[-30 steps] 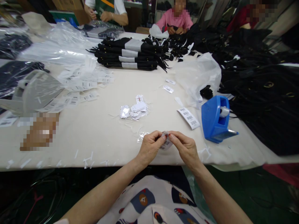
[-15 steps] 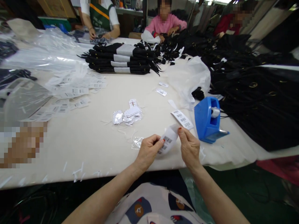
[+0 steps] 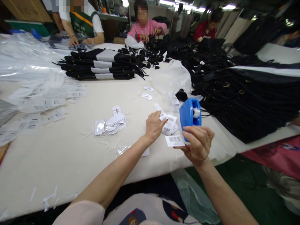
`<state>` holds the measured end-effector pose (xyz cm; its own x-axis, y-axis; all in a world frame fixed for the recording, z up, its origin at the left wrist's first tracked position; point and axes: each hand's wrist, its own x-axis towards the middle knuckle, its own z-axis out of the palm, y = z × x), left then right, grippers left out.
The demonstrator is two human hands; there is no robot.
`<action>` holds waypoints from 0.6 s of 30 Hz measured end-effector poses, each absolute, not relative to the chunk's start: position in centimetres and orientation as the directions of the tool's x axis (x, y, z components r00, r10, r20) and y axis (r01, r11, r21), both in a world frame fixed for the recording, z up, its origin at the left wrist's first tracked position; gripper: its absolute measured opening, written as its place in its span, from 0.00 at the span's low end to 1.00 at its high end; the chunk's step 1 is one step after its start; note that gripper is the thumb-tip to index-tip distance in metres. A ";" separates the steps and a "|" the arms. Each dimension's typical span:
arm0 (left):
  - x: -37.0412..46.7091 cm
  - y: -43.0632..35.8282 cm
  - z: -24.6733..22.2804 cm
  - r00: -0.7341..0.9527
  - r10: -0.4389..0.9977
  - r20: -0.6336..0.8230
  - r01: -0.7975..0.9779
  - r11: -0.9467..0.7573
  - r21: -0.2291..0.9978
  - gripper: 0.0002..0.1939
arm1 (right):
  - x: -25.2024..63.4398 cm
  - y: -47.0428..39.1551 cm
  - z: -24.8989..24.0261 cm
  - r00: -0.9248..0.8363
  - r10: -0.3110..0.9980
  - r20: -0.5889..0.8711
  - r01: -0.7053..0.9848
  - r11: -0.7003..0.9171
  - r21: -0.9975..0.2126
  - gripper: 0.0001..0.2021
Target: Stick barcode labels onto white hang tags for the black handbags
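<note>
Holds thin, rectangular white barcode label (image 3: 174, 141), narrowly pinched in right hand (image 3: 195, 143), near angular blue plastic dispenser (image 3: 187, 114). Shows left hand (image 3: 154, 125), thumb over paper barcode strips (image 3: 170, 125) above cream cloth (image 3: 75, 159); cannot tell whether gripping. Includes folded black fabric bundles (image 3: 81, 67), grey-banded.

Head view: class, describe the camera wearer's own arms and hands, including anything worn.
The left hand and right hand are ungloved; the forearms are bare. The left thumbnail looks red. A pale pink sleeve shows on the left arm.

Cream tbl. (image 3: 89, 168), dk. green flr. (image 3: 228, 182) below, bright overhead lts. (image 3: 229, 7) behind.
</note>
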<state>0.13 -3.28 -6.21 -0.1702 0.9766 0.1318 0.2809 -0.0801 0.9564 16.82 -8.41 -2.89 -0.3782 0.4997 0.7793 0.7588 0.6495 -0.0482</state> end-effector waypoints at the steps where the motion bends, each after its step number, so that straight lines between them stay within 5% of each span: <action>1: -0.3 -3.8 -5.9 -0.168 0.974 0.155 0.315 -0.096 0.944 0.11 | 17.0 -8.4 -3.0 -0.391 0.497 0.774 0.749 0.660 -0.046 0.16; 5: -2.7 -8.2 -4.4 0.022 0.983 -0.183 -0.008 0.183 0.983 0.12 | 17.1 -8.5 -3.9 -0.442 0.542 0.715 0.738 0.673 -0.054 0.20; 8: -4.2 -11.8 -3.3 0.181 0.898 -0.402 -0.257 0.437 0.862 0.15 | 16.2 -8.6 -4.4 -0.488 0.499 0.716 0.711 0.703 -0.005 0.17; 12: -5.4 -14.8 -2.6 0.245 0.855 -0.457 -0.375 0.518 0.769 0.15 | 14.1 -8.8 -4.5 -0.511 0.230 0.828 0.543 0.833 0.103 0.13; 18: -6.8 -16.4 -2.9 0.156 0.867 -0.472 -0.386 0.494 0.779 0.12 | 11.8 -9.3 -4.7 -0.571 0.192 0.798 0.455 0.883 0.113 0.12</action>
<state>-6.76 -16.43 -2.88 0.1565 0.8675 -0.4723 -0.3858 0.4938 0.7793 11.75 -9.29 -4.71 -0.5708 0.1925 0.7982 0.4555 0.8831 0.1128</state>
